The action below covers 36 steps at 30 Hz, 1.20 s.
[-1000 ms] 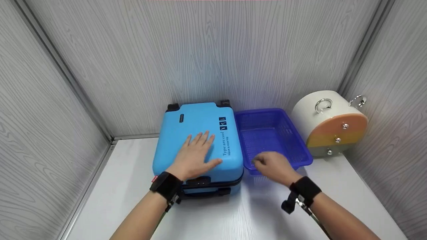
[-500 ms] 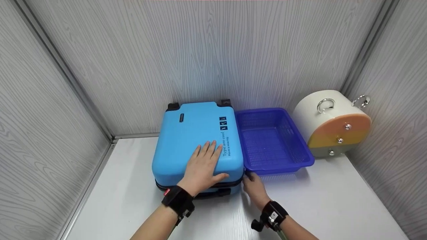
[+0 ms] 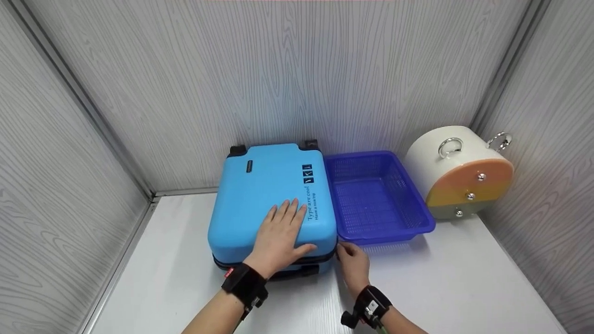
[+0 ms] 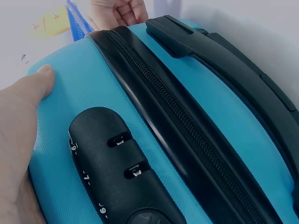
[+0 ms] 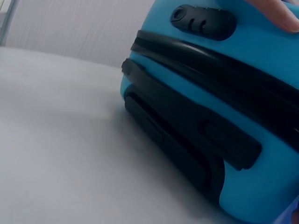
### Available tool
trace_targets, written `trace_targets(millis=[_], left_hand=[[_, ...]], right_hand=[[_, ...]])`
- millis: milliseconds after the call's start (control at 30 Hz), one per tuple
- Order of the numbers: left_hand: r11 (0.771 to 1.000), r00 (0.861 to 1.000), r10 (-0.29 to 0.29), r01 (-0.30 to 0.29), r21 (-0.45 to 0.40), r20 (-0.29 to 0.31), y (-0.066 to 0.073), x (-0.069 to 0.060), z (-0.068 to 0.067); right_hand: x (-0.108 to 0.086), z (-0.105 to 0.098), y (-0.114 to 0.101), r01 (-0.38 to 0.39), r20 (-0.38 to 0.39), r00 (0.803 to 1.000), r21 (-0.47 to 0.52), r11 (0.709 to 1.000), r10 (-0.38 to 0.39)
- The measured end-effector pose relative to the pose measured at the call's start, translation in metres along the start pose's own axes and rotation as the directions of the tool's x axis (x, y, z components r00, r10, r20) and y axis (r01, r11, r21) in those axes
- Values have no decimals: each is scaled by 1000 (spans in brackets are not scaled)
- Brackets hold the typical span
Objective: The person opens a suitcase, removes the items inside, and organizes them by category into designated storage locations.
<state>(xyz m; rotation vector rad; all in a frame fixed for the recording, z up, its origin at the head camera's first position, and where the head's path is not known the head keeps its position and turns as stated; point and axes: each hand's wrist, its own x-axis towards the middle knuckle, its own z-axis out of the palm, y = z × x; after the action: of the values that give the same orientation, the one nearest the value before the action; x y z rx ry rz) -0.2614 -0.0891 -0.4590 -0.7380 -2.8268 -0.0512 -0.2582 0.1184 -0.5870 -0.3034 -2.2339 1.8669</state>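
Observation:
A light blue suitcase point(image 3: 274, 185) lies flat, its black zipper point(image 4: 173, 102) running around the side facing me. My left hand point(image 3: 278, 236) rests on the lid near the front right corner, fingers straight and thumb spread. At that corner my right hand point(image 3: 353, 264) has its fingers curled in a pinch on the zipper line, seemingly at the zipper pull, which the fingers hide. In the left wrist view, a black combination lock point(image 4: 121, 163) and the carry handle point(image 4: 233, 79) show on either side of the zipper. The zipper teeth there are meshed.
A blue plastic basket point(image 3: 420, 229) stands against the suitcase's right side. Right of it is a cream, rounded bag or box point(image 3: 431, 162) with a striped orange, yellow and green front and metal rings. Grey wood-grain panels point(image 3: 297, 83) enclose the white table point(image 3: 441, 283).
My right hand has come down and left from over the basket's front edge to the suitcase corner, fingers at the zipper. My left hand has slid toward me and slightly right on the lid.

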Motion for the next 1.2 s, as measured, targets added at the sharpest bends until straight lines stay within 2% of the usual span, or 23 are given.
trace_targets(millis=[100,167,233,300,367,467,600,667,733,800,867,933,1133,1200], left_hand=[[1000,1000,-2,2,0,11,0,0,-1],[1000,1000,-1,1,2,13,0,0,-1],[1000,1000,2,-2,8,12,0,1,-2],[1000,1000,7,-7,16,7,0,3,-3],[1000,1000,11,-11,21,4,1,4,-4],[1000,1000,13,-13,28,0,1,6,-4],[999,1000,10,-10,40,-2,1,5,-4],[999,1000,9,-9,45,4,1,4,-3],[999,1000,9,-9,48,9,1,1,-1],[999,1000,8,-8,48,12,1,-1,-1],[999,1000,7,-7,51,-1,1,-1,-1],[999,1000,6,-5,53,-2,0,0,-1],[999,1000,9,-9,43,5,1,2,-1],[999,1000,10,-10,41,8,1,1,0]], right_hand=[[-1,-5,1,38,17,999,-71,997,-37],[-1,-10,2,110,32,994,-141,984,-107],[0,-16,3,217,48,976,-236,947,-212],[1,-23,5,350,69,935,-324,879,-347],[2,-31,7,479,101,871,-390,786,-480],[2,-40,8,634,152,751,-435,640,-642],[-3,-47,10,768,221,579,-471,434,-784],[-7,-48,10,814,254,497,-468,344,-829],[-12,-47,9,850,283,430,-447,279,-857],[-17,-43,7,877,308,382,-418,237,-871],[-21,-38,5,891,330,363,-396,221,-871],[-25,-31,2,898,354,364,-380,224,-861],[-39,-11,-2,885,404,424,-376,275,-811],[-43,-3,-2,882,406,435,-372,290,-804]])
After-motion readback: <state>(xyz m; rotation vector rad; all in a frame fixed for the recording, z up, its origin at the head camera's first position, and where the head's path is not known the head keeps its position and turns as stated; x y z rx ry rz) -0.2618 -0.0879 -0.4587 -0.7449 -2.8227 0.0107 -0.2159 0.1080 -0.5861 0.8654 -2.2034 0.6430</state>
